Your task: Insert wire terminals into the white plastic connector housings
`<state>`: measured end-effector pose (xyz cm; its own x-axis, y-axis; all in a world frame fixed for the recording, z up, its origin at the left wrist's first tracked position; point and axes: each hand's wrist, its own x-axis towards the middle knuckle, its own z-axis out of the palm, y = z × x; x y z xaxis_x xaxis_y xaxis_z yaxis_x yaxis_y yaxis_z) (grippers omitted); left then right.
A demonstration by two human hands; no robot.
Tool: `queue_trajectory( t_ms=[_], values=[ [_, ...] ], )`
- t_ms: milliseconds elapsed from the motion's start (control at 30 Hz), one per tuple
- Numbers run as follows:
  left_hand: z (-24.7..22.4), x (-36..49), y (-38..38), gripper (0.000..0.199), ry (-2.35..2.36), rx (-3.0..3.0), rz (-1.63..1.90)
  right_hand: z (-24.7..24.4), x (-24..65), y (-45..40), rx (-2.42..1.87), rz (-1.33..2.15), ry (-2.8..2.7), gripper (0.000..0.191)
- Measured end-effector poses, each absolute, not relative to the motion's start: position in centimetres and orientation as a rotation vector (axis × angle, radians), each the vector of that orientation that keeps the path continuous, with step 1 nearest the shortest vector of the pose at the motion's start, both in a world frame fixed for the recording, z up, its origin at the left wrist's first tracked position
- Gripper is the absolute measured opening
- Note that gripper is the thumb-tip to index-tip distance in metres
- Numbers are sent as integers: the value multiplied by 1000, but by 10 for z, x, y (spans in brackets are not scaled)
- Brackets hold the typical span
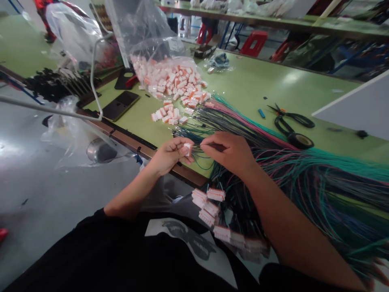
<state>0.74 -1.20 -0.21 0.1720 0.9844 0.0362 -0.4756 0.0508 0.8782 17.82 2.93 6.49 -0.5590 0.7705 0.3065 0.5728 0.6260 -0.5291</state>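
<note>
Head view: across the chest of a black shirt [100, 251] runs a pale printed panel [194, 243] with small lettering; I can pick out what looks like "WNIE", the rest being too blurred. The phone [121, 106] lying near the table's edge shows no name I can make out.

The table [249, 77] is pale green, edged in brown, over a grey floor [30, 178]; red stools [254, 44] stand beneath another long table behind. A clear plastic bag [138, 67] spills white-and-orange connectors [182, 81] across the surface, beside long green, pink and black wires [258, 132]. Scissors [281, 113] and a roll of black tape [293, 140] lie beyond.

At the near edge, the left hand [168, 155] grips one white connector [187, 150] between thumb and fingers. Just beside it, the right hand [232, 152] has its fingertips pinched together; whether they hold a wire, I cannot tell.
</note>
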Motion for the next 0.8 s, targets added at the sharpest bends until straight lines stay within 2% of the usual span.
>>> queue_trajectory(
  t_ms=[800],
  values=[
    [0,8,-12,37,688,868,1271,62,173,25,-1051,350,-2342,12]
  ],
)
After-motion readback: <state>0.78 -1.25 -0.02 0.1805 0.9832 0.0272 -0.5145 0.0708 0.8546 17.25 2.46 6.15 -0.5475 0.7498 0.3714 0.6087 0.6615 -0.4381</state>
